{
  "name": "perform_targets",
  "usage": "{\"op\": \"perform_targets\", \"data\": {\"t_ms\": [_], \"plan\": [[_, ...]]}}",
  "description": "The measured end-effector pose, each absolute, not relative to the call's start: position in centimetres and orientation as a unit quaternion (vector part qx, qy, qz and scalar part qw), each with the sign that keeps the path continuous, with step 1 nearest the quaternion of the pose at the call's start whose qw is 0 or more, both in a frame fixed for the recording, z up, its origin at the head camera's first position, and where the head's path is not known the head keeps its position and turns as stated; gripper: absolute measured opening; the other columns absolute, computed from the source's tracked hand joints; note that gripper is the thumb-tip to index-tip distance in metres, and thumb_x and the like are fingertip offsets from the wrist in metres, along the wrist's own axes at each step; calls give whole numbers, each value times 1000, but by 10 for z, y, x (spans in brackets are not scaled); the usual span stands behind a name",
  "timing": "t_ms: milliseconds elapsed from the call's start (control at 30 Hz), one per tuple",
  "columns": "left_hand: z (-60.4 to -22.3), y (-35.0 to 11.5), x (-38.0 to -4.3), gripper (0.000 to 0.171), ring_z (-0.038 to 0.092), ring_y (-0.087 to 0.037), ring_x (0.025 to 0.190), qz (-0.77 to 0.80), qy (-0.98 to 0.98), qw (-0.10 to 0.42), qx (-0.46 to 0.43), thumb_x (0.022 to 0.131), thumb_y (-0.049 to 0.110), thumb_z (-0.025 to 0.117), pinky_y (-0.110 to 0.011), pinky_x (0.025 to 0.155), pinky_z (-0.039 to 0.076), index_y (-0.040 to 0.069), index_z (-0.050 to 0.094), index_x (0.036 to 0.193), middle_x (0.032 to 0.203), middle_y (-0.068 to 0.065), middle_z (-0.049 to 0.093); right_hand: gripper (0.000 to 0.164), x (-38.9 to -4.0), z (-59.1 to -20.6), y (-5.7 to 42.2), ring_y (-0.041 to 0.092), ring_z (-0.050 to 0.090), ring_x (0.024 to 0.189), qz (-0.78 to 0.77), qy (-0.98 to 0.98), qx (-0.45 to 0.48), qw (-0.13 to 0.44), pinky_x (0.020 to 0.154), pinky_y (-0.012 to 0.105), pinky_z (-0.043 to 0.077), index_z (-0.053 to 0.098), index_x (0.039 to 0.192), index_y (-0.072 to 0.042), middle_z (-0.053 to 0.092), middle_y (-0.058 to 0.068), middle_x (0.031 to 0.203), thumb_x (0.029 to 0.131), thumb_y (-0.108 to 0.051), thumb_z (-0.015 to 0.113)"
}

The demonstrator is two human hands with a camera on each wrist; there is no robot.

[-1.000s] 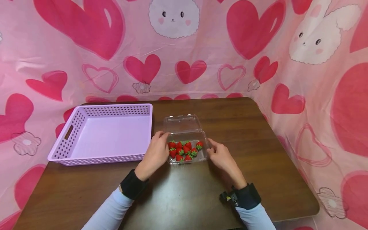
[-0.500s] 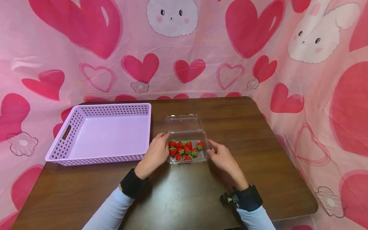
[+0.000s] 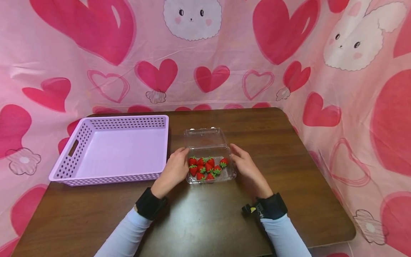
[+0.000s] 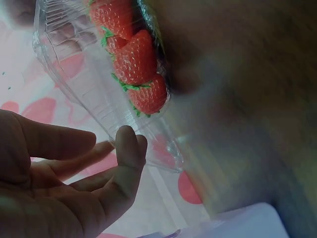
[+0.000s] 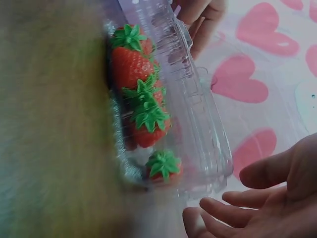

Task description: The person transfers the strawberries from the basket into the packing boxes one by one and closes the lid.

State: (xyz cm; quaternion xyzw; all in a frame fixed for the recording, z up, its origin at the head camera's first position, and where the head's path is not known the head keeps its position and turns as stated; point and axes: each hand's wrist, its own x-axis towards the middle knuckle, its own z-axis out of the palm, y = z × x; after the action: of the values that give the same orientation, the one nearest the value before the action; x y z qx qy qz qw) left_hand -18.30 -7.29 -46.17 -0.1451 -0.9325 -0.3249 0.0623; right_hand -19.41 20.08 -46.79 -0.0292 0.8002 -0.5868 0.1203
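Note:
A clear plastic clamshell box [image 3: 228,175] stands on the table with its lid [image 3: 205,137] folded back away from me. Several red strawberries [image 3: 209,167] with green leaves lie in it, mostly toward the left, one by itself at the right. My left hand [image 3: 176,167] is at the box's left side; in the left wrist view its bent fingertips [image 4: 127,136] are right at the box edge, with a gap to the thumb. At the right rear corner, my right hand [image 3: 246,169] has its fingers loosely spread; the right wrist view shows nothing between thumb and fingers [image 5: 233,212].
A purple perforated basket [image 3: 167,146] stands on the left of the brown wooden table [image 3: 273,142]. Pink cloth [image 3: 236,85] with hearts and rabbits hangs behind the table and to its right. Black bands [image 3: 150,203] with cameras are on both wrists.
My right hand has come off the box's right side and moved a little away from me toward its rear corner, fingers opening. The left hand stays about where it was.

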Motion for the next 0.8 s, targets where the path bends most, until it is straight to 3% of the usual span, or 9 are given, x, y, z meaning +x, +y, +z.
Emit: {"op": "perform_targets", "data": {"t_ms": [133,533,633,800], "plan": [[-463,-72,-184,40,63,-46,123,-330,-931,55,-149,94,-8,56,-56,106,47,-10,65,133,136,-30,62,57,-200,-465,195,37,28,155,-626,770,-24,125,122,55,25,26,164,1,30,22,168,109,-4,42],[-462,-71,-185,42,58,-51,127,-340,-931,32,-127,94,-8,59,-59,108,43,-7,65,136,143,-35,56,62,-212,-468,190,43,41,145,-644,758,-4,101,119,55,32,35,162,0,40,23,161,101,7,47],[-464,-71,-186,42,60,-50,125,-349,-927,43,-129,92,-11,59,-59,107,45,-6,66,134,141,-34,57,63,-215,-471,190,43,45,141,-638,765,-2,89,117,56,34,38,160,0,44,23,159,99,9,49],[-465,-72,-187,45,68,-43,107,-363,-917,80,-147,88,-17,56,-55,99,52,-7,67,130,127,-26,67,63,-217,-473,189,40,49,136,-627,776,5,66,113,56,40,44,158,-3,50,20,154,97,11,52]]}}
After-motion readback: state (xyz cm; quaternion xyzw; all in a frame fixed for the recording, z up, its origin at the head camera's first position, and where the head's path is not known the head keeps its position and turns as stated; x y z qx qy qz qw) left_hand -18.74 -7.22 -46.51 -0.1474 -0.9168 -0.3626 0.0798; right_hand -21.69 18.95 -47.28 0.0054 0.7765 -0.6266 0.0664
